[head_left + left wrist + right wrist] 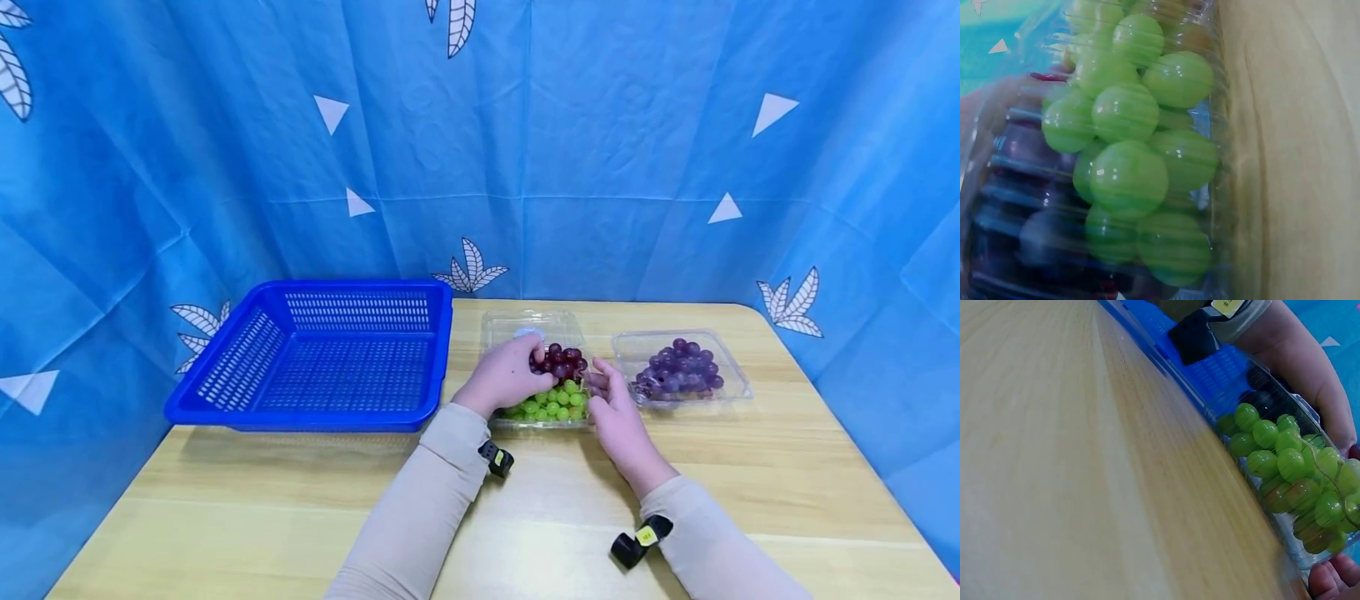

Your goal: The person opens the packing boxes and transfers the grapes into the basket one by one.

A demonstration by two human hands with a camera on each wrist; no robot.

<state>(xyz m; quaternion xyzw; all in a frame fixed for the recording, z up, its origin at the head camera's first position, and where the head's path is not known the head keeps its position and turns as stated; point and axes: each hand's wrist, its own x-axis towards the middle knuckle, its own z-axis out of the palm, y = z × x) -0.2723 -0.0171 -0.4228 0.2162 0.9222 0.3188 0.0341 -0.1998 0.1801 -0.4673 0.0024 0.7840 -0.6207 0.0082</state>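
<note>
No text is legible; the yellow labels (646,536) on both black wrist devices (626,552) are too small.

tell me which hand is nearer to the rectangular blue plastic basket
Left: the left hand is just right of the blue basket, over the clear plastic container of green grapes and dark red grapes. The right hand is farther away, at the container's right side.

On the counter (285,517), a basket (300,418) stands at the left, a middle box (540,423) just right of it holds a front grape bunch (555,406) with a rear grape bunch (566,364) directly behind, a right-hand box (733,390) contains a third grape bunch (678,372), and a curtain (600,167) hangs behind.
</note>
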